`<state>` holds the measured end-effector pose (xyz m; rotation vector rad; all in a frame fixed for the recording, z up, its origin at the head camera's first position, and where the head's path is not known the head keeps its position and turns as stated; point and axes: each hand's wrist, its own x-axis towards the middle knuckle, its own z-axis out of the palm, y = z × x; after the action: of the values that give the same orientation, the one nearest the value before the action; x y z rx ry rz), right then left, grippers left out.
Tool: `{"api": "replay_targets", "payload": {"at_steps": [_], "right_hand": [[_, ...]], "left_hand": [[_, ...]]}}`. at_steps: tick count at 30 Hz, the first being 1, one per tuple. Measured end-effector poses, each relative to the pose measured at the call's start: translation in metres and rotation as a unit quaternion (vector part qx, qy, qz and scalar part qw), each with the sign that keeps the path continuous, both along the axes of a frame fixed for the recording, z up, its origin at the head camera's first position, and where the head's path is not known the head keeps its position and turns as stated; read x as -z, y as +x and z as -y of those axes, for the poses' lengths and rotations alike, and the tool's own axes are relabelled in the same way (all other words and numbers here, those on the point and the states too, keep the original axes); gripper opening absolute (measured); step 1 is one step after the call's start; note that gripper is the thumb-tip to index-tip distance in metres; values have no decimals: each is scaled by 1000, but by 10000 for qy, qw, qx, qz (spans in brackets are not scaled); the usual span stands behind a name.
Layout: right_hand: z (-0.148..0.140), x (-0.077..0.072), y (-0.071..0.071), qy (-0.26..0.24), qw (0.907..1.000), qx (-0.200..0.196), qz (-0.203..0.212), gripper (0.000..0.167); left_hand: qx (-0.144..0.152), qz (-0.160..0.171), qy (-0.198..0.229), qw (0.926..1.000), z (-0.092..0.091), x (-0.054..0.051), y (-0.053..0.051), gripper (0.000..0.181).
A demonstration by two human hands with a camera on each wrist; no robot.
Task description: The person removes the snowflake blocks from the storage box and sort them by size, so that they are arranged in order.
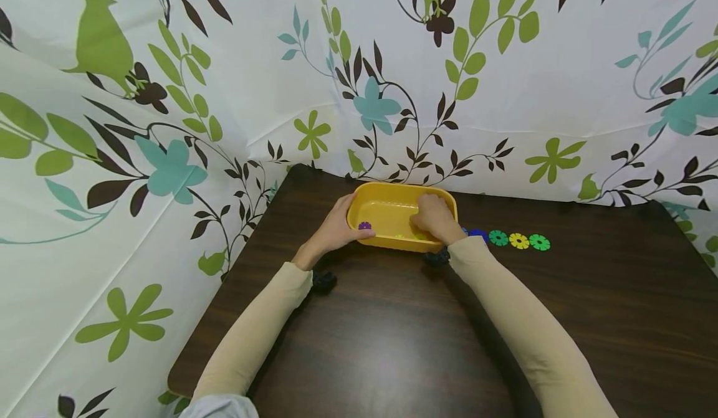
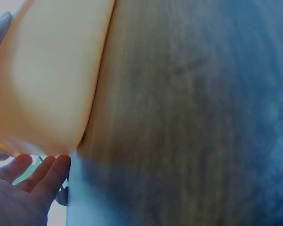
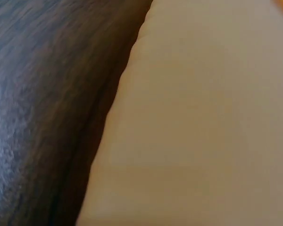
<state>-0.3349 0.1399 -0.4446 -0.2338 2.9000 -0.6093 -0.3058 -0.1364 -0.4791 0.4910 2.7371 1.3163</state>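
Fingers of the left hand (image 1: 338,226) grip the left end of the yellow tray (image 1: 386,213), a purple disc (image 1: 365,225) inside near the thumb. The right hand (image 1: 435,217) dips into its right side, fingertips hidden, their hold unclear. Both arms (image 1: 521,318) stretch forward.

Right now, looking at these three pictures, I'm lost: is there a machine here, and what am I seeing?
No machine does the work: these are a person's two bare hands. The wide picture comes from a camera on the head, looking forward and down; the two close ones come from cameras on the wrists, mostly showing the tub's side and the table.

On the dark table is a yellow tub. The left hand holds its left end; the right hand reaches inside, its fingertips hidden, so I can't tell what they hold. A purple disc shows inside the tub. To its right lie blue, green and yellow discs in a row.
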Motion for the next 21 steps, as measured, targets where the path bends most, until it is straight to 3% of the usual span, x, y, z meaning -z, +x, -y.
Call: {"api": "replay_targets", "payload": {"at_steps": [9, 14, 21], "right_hand": [[-3, -5, 4, 181, 9985, 145, -493, 49], [-12, -8, 18, -250, 9942, 248, -1014, 53], [-29, -10, 40, -941, 9758, 352, -1942, 43]], "left_hand": [[-40, 95, 7, 9999, -1, -1, 2, 117], [-103, 43, 30, 9999, -1, -2, 3, 116], [-71, -137, 83, 9998, 0, -2, 4, 114]]}}
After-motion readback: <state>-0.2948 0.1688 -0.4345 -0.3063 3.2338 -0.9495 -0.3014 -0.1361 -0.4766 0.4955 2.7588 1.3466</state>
